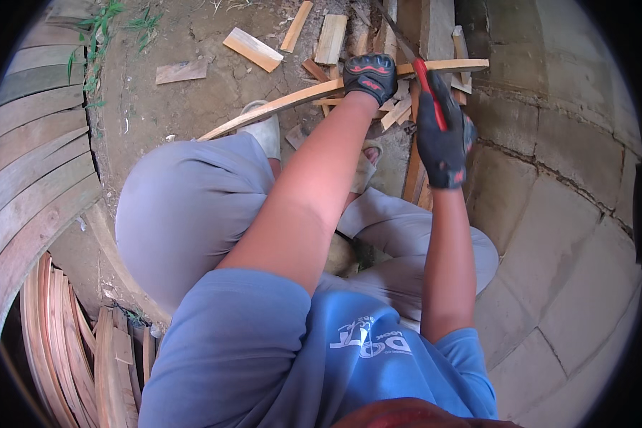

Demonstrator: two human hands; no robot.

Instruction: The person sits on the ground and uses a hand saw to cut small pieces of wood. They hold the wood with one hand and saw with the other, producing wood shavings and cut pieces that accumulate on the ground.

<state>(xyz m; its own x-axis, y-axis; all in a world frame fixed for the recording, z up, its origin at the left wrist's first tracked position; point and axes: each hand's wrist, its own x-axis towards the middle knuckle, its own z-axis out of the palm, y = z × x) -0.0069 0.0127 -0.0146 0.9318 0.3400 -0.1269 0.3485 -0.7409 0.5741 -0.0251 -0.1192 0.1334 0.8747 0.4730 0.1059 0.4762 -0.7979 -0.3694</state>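
My left hand (pixel 371 76), in a black glove with red marks, is closed over a long narrow wooden strip (pixel 282 101). The strip runs from beside my left knee, under that hand, to the right. My right hand (pixel 442 135), gloved alike, grips the red handle of a hand saw (pixel 422 75). Its thin dark blade points away and to the left, crossing the strip just right of my left hand. Blade teeth cannot be made out. Short wood offcuts (pixel 399 113) lie under and around the strip.
More offcuts (pixel 253 48) are scattered on the dirt ground ahead. To the right rises a grey block wall (pixel 542 171). Wooden planks (pixel 36 143) line the left side, with stacked long strips (pixel 60 342) at lower left. My bent legs (pixel 192 192) are close below the strip.
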